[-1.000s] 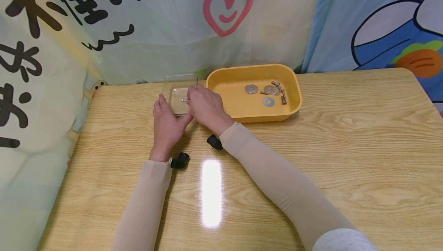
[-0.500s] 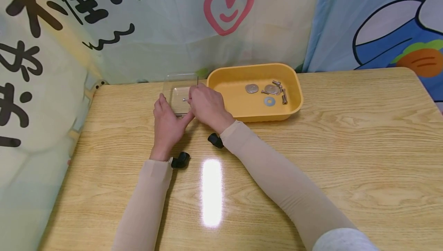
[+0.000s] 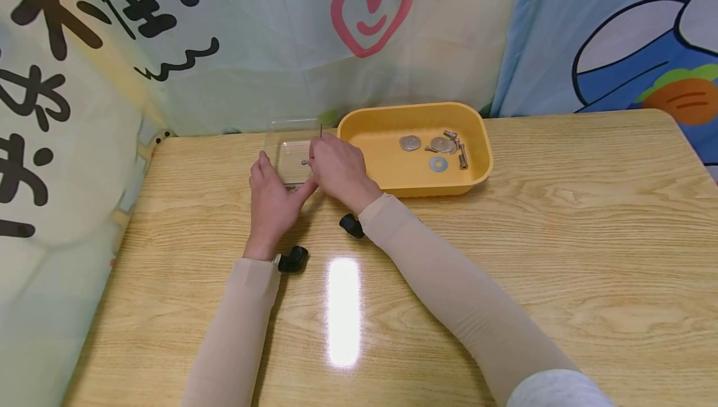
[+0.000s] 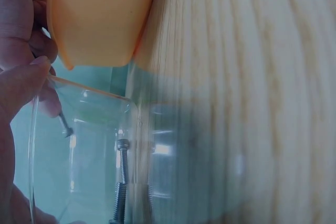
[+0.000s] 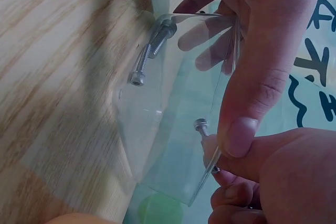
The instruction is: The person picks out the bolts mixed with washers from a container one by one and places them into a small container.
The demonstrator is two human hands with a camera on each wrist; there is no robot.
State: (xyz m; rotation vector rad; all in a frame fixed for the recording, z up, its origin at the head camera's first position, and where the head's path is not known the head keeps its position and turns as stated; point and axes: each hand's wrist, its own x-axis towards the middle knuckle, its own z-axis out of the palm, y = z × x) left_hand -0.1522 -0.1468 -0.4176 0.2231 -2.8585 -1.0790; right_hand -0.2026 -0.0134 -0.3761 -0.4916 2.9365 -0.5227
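A clear plastic box (image 3: 285, 145) stands at the table's back, and my left hand (image 3: 276, 204) grips it, thumb over the near rim and fingers along the far left side. My right hand (image 3: 340, 170) pinches a metal socket-head screw (image 5: 200, 125), whose head points into the box's open top. Another bit of metal (image 5: 216, 170) shows among those fingers, its kind unclear. A thin dark rod (image 3: 321, 130) sticks up beyond the right hand. Inside the box several socket-head screws (image 4: 123, 156) lie on the bottom.
Right of the box stands a yellow tray (image 3: 359, 126) holding flat metal washers (image 3: 439, 164) and several screws (image 3: 462, 156). A printed curtain (image 3: 258, 95) hangs behind and left of the wooden table (image 3: 505, 239). Black wrist cameras (image 3: 294, 260) sit at both cuffs.
The right hand and the screw it pinches have shifted very slightly right over the box. The left hand keeps its hold on the box, and the tray's contents look the same.
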